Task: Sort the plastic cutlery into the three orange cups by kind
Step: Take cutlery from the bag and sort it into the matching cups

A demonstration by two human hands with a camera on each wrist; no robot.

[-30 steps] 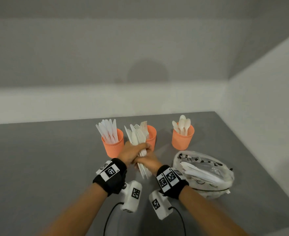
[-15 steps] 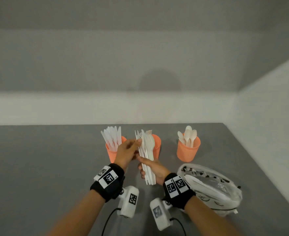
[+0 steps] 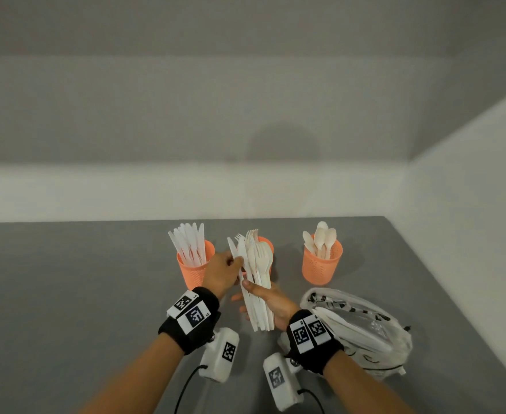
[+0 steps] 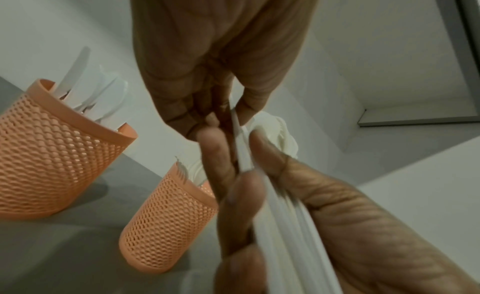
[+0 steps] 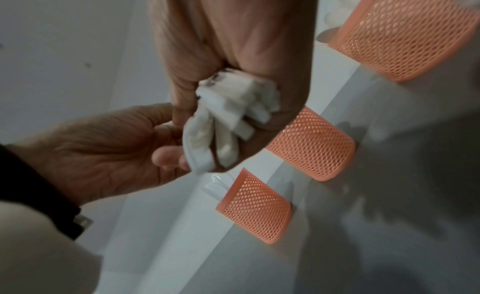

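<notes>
Three orange mesh cups stand in a row on the grey table: the left cup [image 3: 196,264] holds knives, the middle cup [image 3: 269,245] holds forks, and the right cup [image 3: 321,261] holds spoons. My right hand [image 3: 271,303] grips a bundle of mixed white cutlery [image 3: 259,288] by the handles, upright in front of the middle cup. My left hand [image 3: 223,270] pinches one thin white knife [image 3: 234,253] at the bundle's left edge. In the left wrist view that knife [image 4: 237,132] sits between my fingertips, beside the knife cup [image 4: 52,154].
A crumpled clear plastic bag [image 3: 356,327] with more white cutlery inside lies on the table [image 3: 66,294] right of my right wrist. A white wall runs along the table's right edge, and another stands behind the cups.
Both hands held the bundle low together. The right hand has since stood it upright, and the left hand has shifted to its left edge and pinched a single knife.
</notes>
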